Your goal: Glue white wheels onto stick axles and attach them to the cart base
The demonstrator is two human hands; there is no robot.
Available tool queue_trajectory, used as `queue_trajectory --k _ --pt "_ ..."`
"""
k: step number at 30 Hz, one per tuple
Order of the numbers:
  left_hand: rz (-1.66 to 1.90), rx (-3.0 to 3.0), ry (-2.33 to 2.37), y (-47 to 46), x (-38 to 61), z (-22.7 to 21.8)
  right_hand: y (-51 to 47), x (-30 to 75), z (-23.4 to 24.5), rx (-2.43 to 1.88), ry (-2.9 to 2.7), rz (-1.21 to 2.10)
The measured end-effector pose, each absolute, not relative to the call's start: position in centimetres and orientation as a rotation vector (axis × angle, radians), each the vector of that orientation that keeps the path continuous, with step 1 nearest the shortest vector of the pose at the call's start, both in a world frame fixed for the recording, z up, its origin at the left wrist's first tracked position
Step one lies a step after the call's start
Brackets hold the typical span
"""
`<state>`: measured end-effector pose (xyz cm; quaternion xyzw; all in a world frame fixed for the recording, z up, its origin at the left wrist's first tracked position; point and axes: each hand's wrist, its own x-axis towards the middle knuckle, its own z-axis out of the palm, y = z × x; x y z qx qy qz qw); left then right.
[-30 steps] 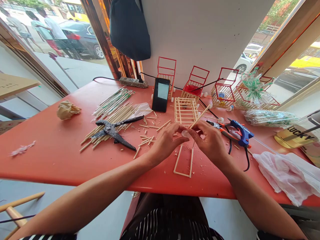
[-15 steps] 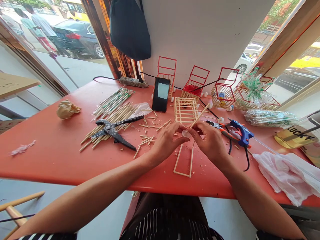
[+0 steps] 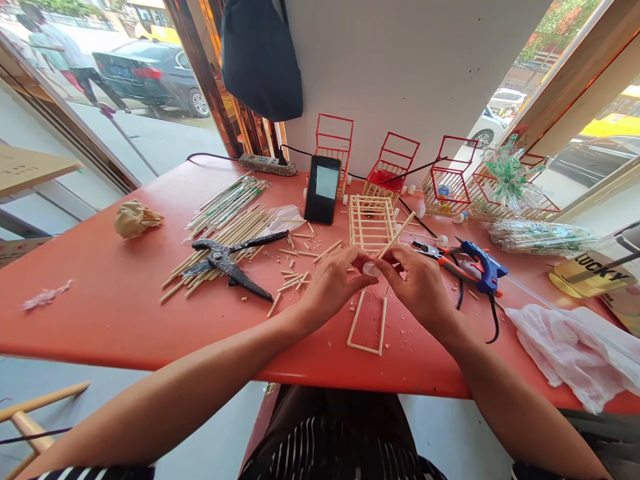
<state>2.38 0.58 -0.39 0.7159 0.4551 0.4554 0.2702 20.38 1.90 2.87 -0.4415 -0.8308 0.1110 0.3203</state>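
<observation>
Between the thumb and fingers of my left hand [image 3: 333,281] is a small round whitish bottle cap [image 3: 371,269]. My right hand [image 3: 419,281] pinches a thin wooden stick [image 3: 403,230] that slants up to the right, its lower end at the cap. Both hands meet above the table; whether the stick enters the cap is hidden by fingers. Just beyond them stands a small cart body of bare wooden sticks [image 3: 373,244]. Under my hands lies a flat rectangular stick frame [image 3: 365,347], its far end covered.
Cutting pliers [image 3: 227,260] rest on a pile of sticks [image 3: 220,247] at left, near cut bits. A phone [image 3: 323,190] leans in front of red-framed carts [image 3: 393,160]. At right are a blue glue gun [image 3: 487,267], nippers [image 3: 430,250] and a white cloth [image 3: 565,347].
The stick in my right hand has tipped slightly lower at its upper end. The cap has turned a little in my fingers. My hands stay in nearly the same place.
</observation>
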Motion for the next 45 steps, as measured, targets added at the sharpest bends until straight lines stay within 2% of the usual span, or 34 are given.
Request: queue_trajectory --k 45 --pt "1.139 1.960 1.272 0.46 2.46 -0.59 2.05 20.66 2.24 -1.122 -2.199 0.286"
